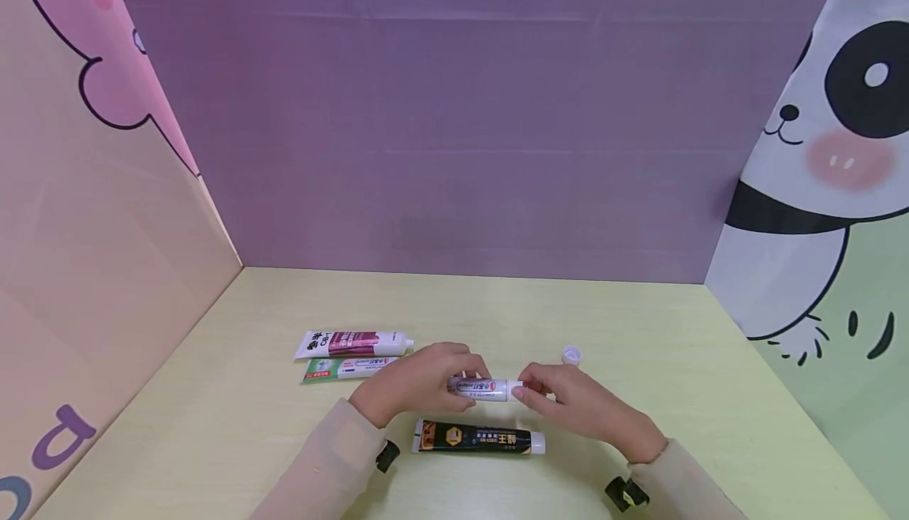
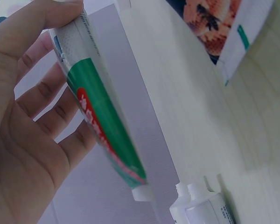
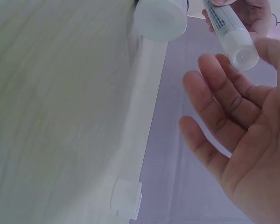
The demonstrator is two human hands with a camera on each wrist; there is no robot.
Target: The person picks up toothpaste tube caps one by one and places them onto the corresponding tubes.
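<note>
My left hand (image 1: 426, 378) pinches a white, green and red toothpaste tube (image 1: 477, 388) between thumb and fingers, above the table. The tube's green part (image 2: 102, 102) shows in the left wrist view. At its right end, my right hand (image 1: 575, 398) has thumb and index finger at the white cap (image 3: 242, 55), the other fingers loosely bent. A black and gold toothpaste tube (image 1: 476, 438) with its white cap on lies nearer to me. Left of my left hand lie a purple and white tube (image 1: 355, 343) and a green and white tube (image 1: 337, 368), whose right end it hides.
A loose white cap (image 1: 571, 355) sits on the pale wooden table (image 1: 639, 323), beyond my right hand. A purple panel (image 1: 483, 125) stands at the back. Cartoon-printed panels flank the table, a pink figure on the left panel (image 1: 106, 212) and a panda on the right panel (image 1: 802, 260).
</note>
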